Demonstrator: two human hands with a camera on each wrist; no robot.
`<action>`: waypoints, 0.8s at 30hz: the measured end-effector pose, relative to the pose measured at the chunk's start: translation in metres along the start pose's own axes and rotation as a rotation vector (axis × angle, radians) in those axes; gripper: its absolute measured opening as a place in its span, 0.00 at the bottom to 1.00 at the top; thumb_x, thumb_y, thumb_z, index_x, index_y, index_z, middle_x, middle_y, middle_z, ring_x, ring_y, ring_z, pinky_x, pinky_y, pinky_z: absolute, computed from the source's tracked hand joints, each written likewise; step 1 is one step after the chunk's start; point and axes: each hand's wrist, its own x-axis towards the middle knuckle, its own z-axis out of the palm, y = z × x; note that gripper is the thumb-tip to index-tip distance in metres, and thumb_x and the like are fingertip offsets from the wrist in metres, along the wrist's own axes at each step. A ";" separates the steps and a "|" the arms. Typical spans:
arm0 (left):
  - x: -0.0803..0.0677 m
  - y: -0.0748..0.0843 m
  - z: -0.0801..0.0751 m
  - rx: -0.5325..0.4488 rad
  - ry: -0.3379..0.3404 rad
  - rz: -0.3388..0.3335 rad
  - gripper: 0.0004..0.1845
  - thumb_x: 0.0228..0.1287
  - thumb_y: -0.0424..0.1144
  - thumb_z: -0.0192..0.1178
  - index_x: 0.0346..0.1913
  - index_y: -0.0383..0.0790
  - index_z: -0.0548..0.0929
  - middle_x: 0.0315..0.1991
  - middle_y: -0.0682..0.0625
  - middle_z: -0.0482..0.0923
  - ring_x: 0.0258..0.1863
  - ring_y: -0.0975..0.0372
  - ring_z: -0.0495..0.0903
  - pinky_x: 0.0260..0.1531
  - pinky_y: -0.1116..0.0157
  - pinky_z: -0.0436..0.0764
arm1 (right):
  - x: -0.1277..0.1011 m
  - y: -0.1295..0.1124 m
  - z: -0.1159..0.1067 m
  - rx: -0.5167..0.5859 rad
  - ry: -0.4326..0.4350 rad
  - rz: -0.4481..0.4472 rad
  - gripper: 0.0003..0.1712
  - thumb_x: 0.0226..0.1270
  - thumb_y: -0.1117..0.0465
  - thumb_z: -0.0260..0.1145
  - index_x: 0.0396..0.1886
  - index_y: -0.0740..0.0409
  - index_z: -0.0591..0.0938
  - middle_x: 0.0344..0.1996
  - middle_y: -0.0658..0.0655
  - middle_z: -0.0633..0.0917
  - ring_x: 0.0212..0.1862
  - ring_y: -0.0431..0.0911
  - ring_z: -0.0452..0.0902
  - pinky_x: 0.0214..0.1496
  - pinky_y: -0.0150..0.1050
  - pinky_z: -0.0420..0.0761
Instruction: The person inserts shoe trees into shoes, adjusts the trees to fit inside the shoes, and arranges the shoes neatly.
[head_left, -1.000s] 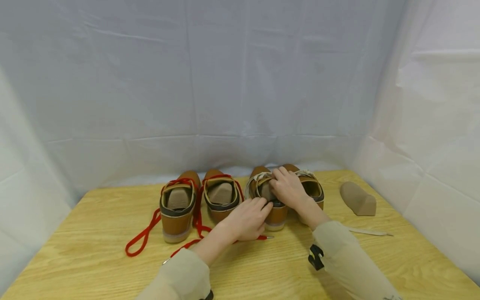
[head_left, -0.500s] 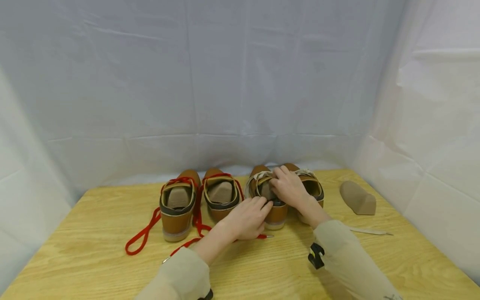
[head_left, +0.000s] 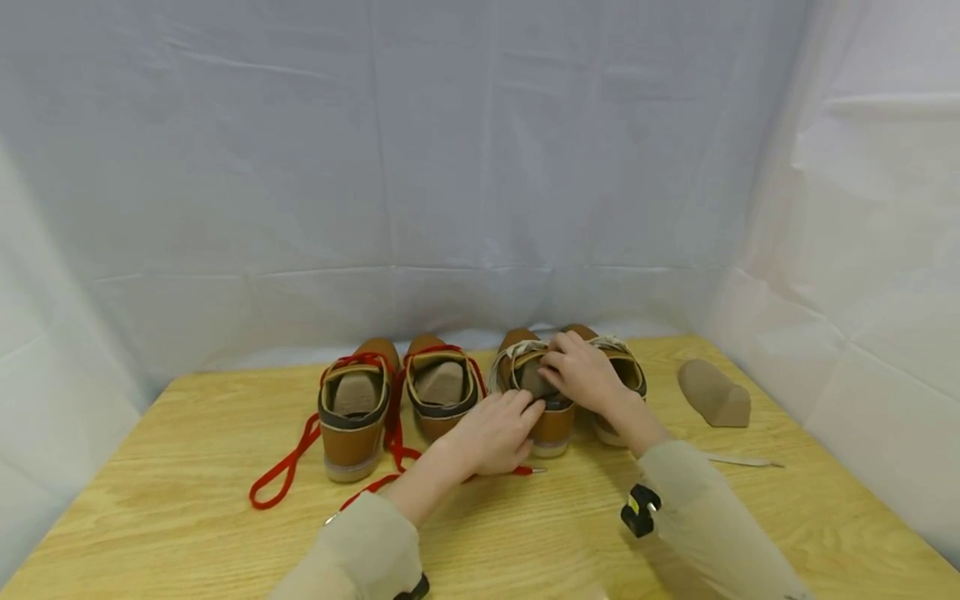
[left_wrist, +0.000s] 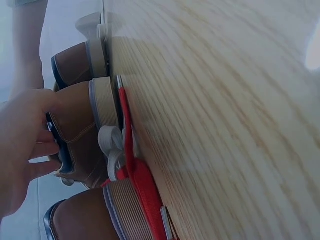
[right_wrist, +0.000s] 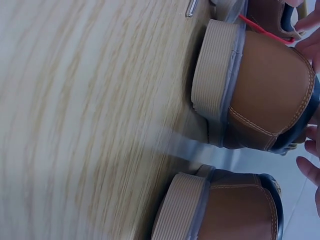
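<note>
Two pairs of brown shoes stand in a row, heels toward me. The left pair (head_left: pixel 356 408) has red laces, the right pair white laces. My left hand (head_left: pixel 495 433) grips the heel of the third shoe (head_left: pixel 551 425), its fingers (left_wrist: pixel 42 150) pinching the dark heel collar (left_wrist: pixel 62 150). My right hand (head_left: pixel 581 371) reaches over that shoe's opening, fingers curled on the grey-tan insert (head_left: pixel 534 379) inside it. The right wrist view shows this shoe's heel (right_wrist: pixel 265 95) and a few fingertips (right_wrist: pixel 306 165) at the frame edge.
A loose tan shoe insert (head_left: pixel 714 393) lies on the wooden table (head_left: pixel 187 517) at the right, with a thin pale lace (head_left: pixel 742 460) in front of it. Red laces (head_left: pixel 285 467) trail over the table at the left. White cloth walls close in behind and at both sides.
Both hands stay on the same shoe. My right forearm has shifted slightly to the right.
</note>
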 end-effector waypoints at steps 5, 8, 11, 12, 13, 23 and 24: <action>0.005 0.005 -0.001 0.017 0.086 -0.011 0.22 0.63 0.50 0.55 0.54 0.39 0.75 0.47 0.47 0.74 0.44 0.58 0.75 0.41 0.62 0.74 | -0.005 0.003 -0.003 0.013 0.012 0.005 0.07 0.56 0.60 0.70 0.28 0.60 0.84 0.31 0.56 0.78 0.34 0.49 0.73 0.34 0.39 0.76; 0.008 0.009 -0.001 0.052 0.137 -0.005 0.21 0.62 0.51 0.56 0.52 0.41 0.76 0.46 0.48 0.74 0.43 0.58 0.76 0.41 0.63 0.74 | -0.008 0.005 -0.005 0.022 0.006 0.010 0.09 0.57 0.58 0.69 0.29 0.60 0.83 0.32 0.56 0.78 0.35 0.50 0.73 0.35 0.40 0.76; 0.011 0.012 -0.002 0.074 0.160 -0.006 0.21 0.62 0.52 0.55 0.52 0.42 0.76 0.46 0.49 0.74 0.45 0.58 0.75 0.43 0.62 0.74 | -0.012 0.007 -0.009 0.021 0.003 0.018 0.11 0.57 0.56 0.69 0.31 0.60 0.83 0.33 0.57 0.78 0.35 0.50 0.73 0.35 0.40 0.76; 0.012 0.013 -0.003 0.079 0.163 -0.009 0.21 0.62 0.52 0.55 0.53 0.42 0.76 0.46 0.49 0.74 0.45 0.58 0.75 0.43 0.62 0.74 | -0.013 0.008 -0.010 0.019 0.000 0.025 0.12 0.57 0.55 0.69 0.32 0.61 0.83 0.33 0.57 0.78 0.36 0.50 0.73 0.35 0.41 0.76; 0.012 0.014 -0.003 0.081 0.165 -0.012 0.22 0.62 0.52 0.56 0.53 0.43 0.76 0.46 0.49 0.74 0.45 0.58 0.75 0.43 0.62 0.73 | -0.014 0.008 -0.012 0.016 -0.003 0.037 0.13 0.57 0.54 0.69 0.32 0.61 0.83 0.33 0.57 0.78 0.36 0.50 0.73 0.36 0.41 0.76; 0.023 0.023 -0.002 0.094 0.154 -0.009 0.20 0.64 0.52 0.53 0.53 0.46 0.77 0.48 0.50 0.73 0.47 0.59 0.74 0.46 0.62 0.72 | -0.026 0.014 -0.027 0.004 -0.081 0.156 0.19 0.59 0.50 0.66 0.39 0.61 0.79 0.35 0.58 0.77 0.37 0.52 0.74 0.36 0.45 0.76; 0.024 0.024 -0.002 0.091 0.153 -0.009 0.20 0.64 0.52 0.52 0.53 0.46 0.77 0.48 0.50 0.73 0.48 0.58 0.74 0.47 0.62 0.71 | -0.028 0.015 -0.028 0.003 -0.083 0.154 0.20 0.60 0.49 0.65 0.40 0.62 0.79 0.36 0.59 0.77 0.38 0.52 0.74 0.36 0.45 0.76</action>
